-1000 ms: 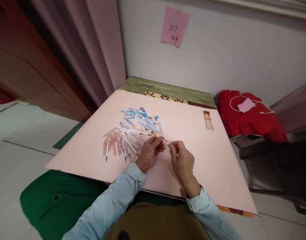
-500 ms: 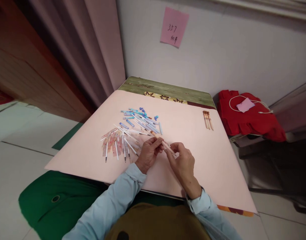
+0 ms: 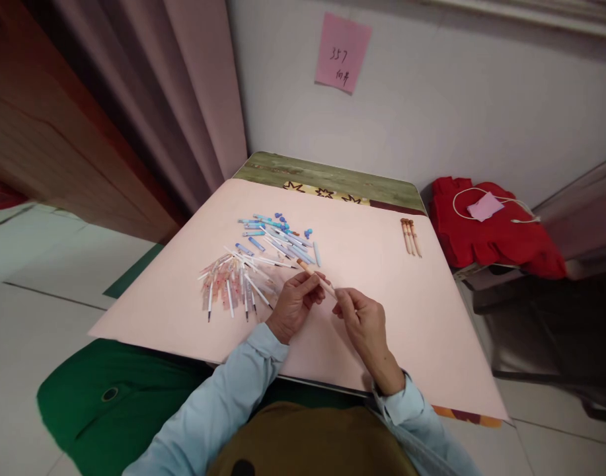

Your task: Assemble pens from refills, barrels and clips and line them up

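A beige pen (image 3: 326,285) with a brown upper end is held slanting above the table, its brown end up and to the left. My left hand (image 3: 295,303) is closed around its middle. At the lower right end my right hand (image 3: 363,322) pinches the pen between thumb and fingers. Left of my hands lies a pile of white pen refills (image 3: 230,295) mixed with pinkish clear pen parts (image 3: 221,277). Behind it are scattered blue pen barrels (image 3: 297,252) and small dark blue caps or toppers (image 3: 308,233).
Three beige pens with brown tops (image 3: 410,238) lie side by side at the right of the pale pink table cover (image 3: 382,258). A red cloth (image 3: 495,231) with a white cord sits beyond the right edge. A green stool (image 3: 119,396) stands at the lower left.
My right hand has changed its hold, its thumb and fingers now pinching the pen's lower end. My left hand keeps the pen almost in place.
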### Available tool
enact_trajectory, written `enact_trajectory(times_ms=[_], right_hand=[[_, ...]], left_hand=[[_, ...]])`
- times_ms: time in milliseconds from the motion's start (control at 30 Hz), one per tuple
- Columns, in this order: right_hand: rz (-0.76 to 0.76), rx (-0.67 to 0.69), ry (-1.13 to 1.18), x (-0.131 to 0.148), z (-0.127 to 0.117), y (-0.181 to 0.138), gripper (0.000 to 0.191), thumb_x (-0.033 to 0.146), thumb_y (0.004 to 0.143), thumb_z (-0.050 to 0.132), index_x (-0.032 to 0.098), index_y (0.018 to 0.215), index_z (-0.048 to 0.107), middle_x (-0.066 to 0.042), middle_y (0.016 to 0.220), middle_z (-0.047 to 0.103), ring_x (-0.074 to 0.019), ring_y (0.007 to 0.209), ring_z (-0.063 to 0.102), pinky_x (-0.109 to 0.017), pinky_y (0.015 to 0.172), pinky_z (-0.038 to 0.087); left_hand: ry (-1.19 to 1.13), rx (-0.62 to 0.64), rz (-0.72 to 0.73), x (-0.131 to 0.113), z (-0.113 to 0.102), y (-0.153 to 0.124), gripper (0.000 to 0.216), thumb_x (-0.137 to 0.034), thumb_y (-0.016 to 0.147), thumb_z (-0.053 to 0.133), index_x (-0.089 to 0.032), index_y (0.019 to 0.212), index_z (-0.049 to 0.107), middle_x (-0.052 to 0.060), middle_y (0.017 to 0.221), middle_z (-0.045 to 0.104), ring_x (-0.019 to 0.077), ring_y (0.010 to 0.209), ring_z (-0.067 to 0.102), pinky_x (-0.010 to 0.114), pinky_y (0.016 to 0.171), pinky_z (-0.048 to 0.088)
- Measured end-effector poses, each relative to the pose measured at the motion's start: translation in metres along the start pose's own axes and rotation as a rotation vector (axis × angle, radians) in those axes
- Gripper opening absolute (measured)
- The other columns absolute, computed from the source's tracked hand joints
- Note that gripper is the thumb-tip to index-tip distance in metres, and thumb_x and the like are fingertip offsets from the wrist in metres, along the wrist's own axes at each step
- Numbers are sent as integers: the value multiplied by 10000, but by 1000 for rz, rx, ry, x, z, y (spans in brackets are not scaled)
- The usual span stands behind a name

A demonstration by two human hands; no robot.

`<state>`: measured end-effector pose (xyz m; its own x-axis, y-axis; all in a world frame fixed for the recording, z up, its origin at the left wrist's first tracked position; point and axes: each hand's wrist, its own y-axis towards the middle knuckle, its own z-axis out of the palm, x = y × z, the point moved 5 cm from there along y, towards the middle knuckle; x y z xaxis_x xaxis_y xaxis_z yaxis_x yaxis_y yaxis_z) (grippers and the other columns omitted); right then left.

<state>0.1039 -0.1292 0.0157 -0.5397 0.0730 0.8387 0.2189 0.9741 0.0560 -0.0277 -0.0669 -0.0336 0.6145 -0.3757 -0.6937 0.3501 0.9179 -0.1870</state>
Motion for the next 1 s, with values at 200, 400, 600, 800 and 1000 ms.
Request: enact_trajectory(times_ms=[200,400,600,800,1000], right_hand=[[-105,-145,-113,7,-7,-2,295,513,820,660,220,848,635,19,698,667,-136,608,603,-241,611,445],[-36,-26,-81,2,-5,-5,395,526,935,496,218,746,656,12,608,655,-131,548,594,-233,566,424],[31,108,109,-4,3,-5,539,581,974,374,209,698,650,12,535,614,-127,498,587,-229,547,440],[-69,-118,-117,3,-7,-4,351,570,800,676,221,828,651,23,684,661,-130,592,593,-235,598,432],[23,18,51,-4,1,-4,351,545,848,623,209,745,645,11,608,646,-128,536,564,-236,546,416]], left_hand=[[-32,-19,11,0,-1,2,208,-269,723,807,-116,844,734,34,746,682,77,574,567,210,555,428],[5,0,-6,-1,1,0,210,-286,722,809,-114,823,744,58,815,705,85,616,579,224,594,442],[18,18,3,-1,2,-1,197,-292,731,803,-120,809,748,55,811,708,86,628,570,226,618,451],[-30,-40,-3,1,1,1,199,-259,662,846,-125,760,737,35,743,693,101,651,593,230,650,475],[-1,-16,-17,2,1,1,180,-266,691,828,-123,767,749,67,800,724,141,767,646,257,765,492]])
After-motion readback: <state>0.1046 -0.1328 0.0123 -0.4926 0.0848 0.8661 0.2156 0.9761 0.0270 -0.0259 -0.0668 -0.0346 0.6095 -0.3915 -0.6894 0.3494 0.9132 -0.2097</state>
